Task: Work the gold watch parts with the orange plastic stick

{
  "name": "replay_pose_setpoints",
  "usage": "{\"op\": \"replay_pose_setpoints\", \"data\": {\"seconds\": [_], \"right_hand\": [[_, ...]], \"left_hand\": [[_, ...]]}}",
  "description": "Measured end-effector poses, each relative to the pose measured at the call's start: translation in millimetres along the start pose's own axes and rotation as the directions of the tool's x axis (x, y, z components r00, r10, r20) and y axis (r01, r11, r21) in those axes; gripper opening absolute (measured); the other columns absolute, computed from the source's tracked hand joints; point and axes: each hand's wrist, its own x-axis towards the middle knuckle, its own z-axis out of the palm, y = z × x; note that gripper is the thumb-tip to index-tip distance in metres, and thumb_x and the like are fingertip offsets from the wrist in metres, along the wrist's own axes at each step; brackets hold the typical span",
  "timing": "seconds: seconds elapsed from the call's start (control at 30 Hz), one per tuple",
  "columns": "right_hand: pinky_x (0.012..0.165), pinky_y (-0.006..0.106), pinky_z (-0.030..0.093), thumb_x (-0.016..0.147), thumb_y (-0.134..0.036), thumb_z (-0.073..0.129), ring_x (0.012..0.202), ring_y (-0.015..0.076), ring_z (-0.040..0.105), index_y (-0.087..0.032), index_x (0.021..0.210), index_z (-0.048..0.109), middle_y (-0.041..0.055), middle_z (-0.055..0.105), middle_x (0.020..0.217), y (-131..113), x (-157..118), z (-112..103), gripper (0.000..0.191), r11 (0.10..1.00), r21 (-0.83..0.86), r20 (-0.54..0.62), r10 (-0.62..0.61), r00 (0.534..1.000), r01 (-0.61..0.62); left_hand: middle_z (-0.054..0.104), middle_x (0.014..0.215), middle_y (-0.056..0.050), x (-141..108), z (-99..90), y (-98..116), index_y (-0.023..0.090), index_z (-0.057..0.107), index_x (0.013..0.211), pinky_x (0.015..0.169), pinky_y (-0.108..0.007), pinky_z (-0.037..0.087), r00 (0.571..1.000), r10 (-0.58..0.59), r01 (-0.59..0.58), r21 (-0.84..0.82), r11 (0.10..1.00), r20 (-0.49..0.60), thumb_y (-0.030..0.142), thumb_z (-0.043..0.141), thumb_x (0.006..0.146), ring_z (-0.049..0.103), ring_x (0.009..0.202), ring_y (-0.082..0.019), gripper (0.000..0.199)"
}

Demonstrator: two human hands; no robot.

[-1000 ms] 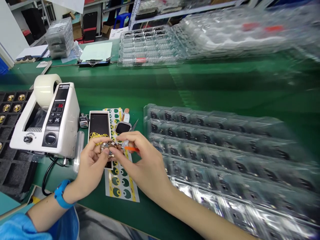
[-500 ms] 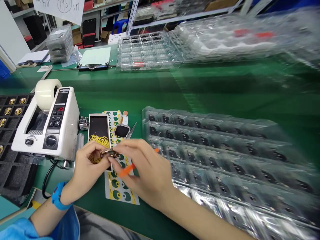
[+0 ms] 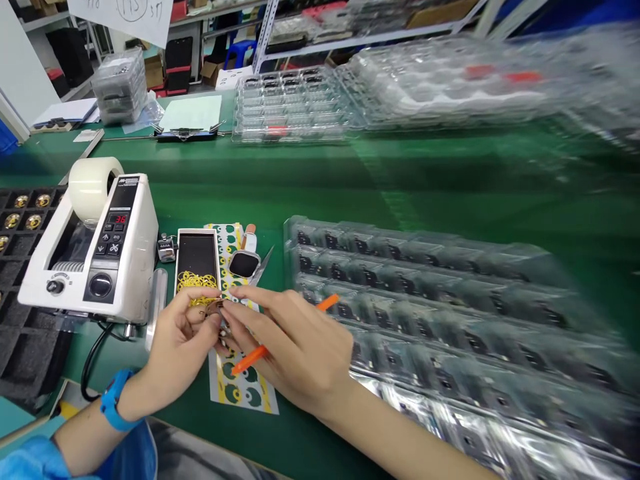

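Observation:
My left hand (image 3: 173,353) is closed, pinching a small brownish metal part (image 3: 215,307) between thumb and fingers. Closed too, my right hand (image 3: 305,353) has an orange pen-like stick (image 3: 250,361) lying across its palm side, and its fingertips touch the metal part. Fingers partly cover the part, so its full shape is hidden. Just behind the hands stands a white open box (image 3: 198,253) with thin yellow rings (image 3: 196,283) inside. Under the hands lies a white sheet (image 3: 219,393) with yellow ring-shaped pieces and cutouts.
A white tape dispenser (image 3: 125,267) stands left, beside a black foam tray (image 3: 30,347) of gold parts. A smartwatch (image 3: 244,264), tweezers (image 3: 262,267) and a metal counter (image 3: 166,249) lie near the box. Clear plastic trays (image 3: 425,287) holding dark parts stretch to the right.
The metal part has turned in my fingers. My right hand has shifted slightly right and down, and the orange stick has swung, its far end now showing beyond the hand.

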Motion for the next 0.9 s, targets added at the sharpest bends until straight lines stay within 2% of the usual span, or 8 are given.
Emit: {"op": "replay_pose_setpoints", "data": {"seconds": [0.17,0.3,0.47,0.67,0.8,0.9], "right_hand": [[0.059,0.027,0.051,0.092,-0.007,0.054,0.065,0.017,0.066,-0.013,0.095,0.061,0.0084,0.075,0.079,3,-4,0,0.009,0.996,0.089,0.051,-0.03,0.998,0.025],[0.058,0.027,0.051,0.093,-0.008,0.054,0.063,0.0165,0.064,-0.015,0.095,0.062,0.0084,0.075,0.081,8,-3,-2,0.01,0.991,0.105,0.076,-0.088,0.993,0.079],[0.052,0.028,0.049,0.096,-0.01,0.05,0.059,0.016,0.059,-0.015,0.089,0.065,0.0092,0.076,0.081,10,0,-4,0.017,0.981,0.078,0.089,-0.185,0.979,0.179],[0.054,0.03,0.048,0.095,-0.01,0.054,0.059,0.0181,0.062,-0.012,0.092,0.062,0.0121,0.075,0.079,5,-7,-1,0.009,0.989,0.013,0.077,-0.149,0.986,0.148],[0.052,0.031,0.047,0.094,-0.01,0.055,0.058,0.0194,0.062,-0.011,0.094,0.06,0.0139,0.075,0.076,4,-9,2,0.005,0.989,0.012,0.066,-0.145,0.987,0.145],[0.052,0.031,0.046,0.094,-0.011,0.056,0.057,0.0187,0.062,-0.011,0.094,0.06,0.0133,0.075,0.078,3,-10,4,0.004,0.99,-0.012,0.068,-0.142,0.988,0.143]], "left_hand": [[0.067,0.058,0.008,-3,-0.7,-3,0.02,0.051,0.094,0.054,-0.013,0.055,0.999,0.042,-0.042,0.041,0.998,0.0,0.022,0.069,0.084,0.064,0.047,-0.006,0.021],[0.068,0.063,0.006,-5,-3.5,-6,0.02,0.053,0.096,0.057,-0.014,0.056,0.994,0.104,-0.1,0.174,0.98,-0.015,0.013,0.064,0.083,0.066,0.051,-0.007,0.019],[0.066,0.062,0.005,-5,-6.0,-9,0.02,0.055,0.096,0.055,-0.017,0.056,0.996,0.093,-0.086,0.229,0.97,-0.019,0.016,0.061,0.084,0.067,0.052,-0.01,0.015],[0.064,0.064,0.003,-6,-8.4,-15,0.02,0.057,0.102,0.06,-0.023,0.056,0.989,0.144,-0.126,0.393,0.911,-0.017,0.017,0.057,0.088,0.067,0.059,-0.013,0.014],[0.069,0.073,0.0,-6,-7.4,-15,0.02,0.056,0.102,0.064,-0.024,0.057,0.992,0.124,-0.114,0.377,0.919,-0.001,0.018,0.054,0.089,0.07,0.067,-0.015,0.013],[0.068,0.072,0.001,-6,-6.2,-14,0.02,0.055,0.102,0.062,-0.023,0.055,0.994,0.109,-0.1,0.365,0.925,-0.004,0.018,0.056,0.088,0.069,0.066,-0.014,0.014]]}}
